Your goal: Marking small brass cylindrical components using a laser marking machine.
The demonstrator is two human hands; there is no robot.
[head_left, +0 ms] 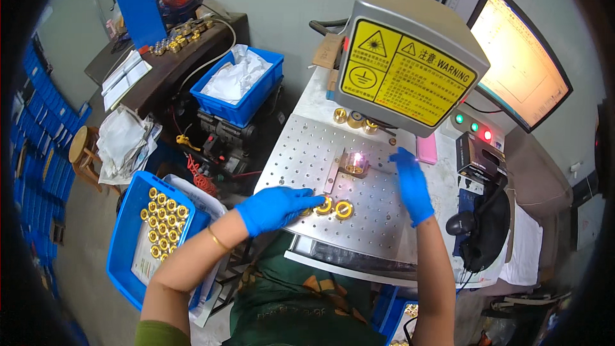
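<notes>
Reaching over the perforated metal plate (291, 150), I have both forearms in front of me, with the boxy machine head (413, 57) looming past the plate's far side. The blue tray (123, 256) of brass fittings sits to my left, beyond that elbow. My left forearm (192, 256) slants in from the lower left, elbow out, and angles up toward the plate; my right forearm (434, 275) rises almost straight beside the plate's right edge.

My gloved left hand (277, 210) lies low, back upward, wrist nearly level, fingers stretched rightward. Its fingertips are at the middle fitting (325, 205) of a short row along the near edge, but I can't tell whether they pinch it or only touch it. My gloved right hand (413, 186) points away from me near the right edge; its fingers are blurred, so I can't tell whether they're spread or pressed together.

Between my hands, a slotted metal bar (331, 177) lies slantwise, and just right of it stands the glowing fitting (354, 165), bright pinkish-white on top. The right-hand fitting (344, 210) of the row sits beyond my left fingertips.
</notes>
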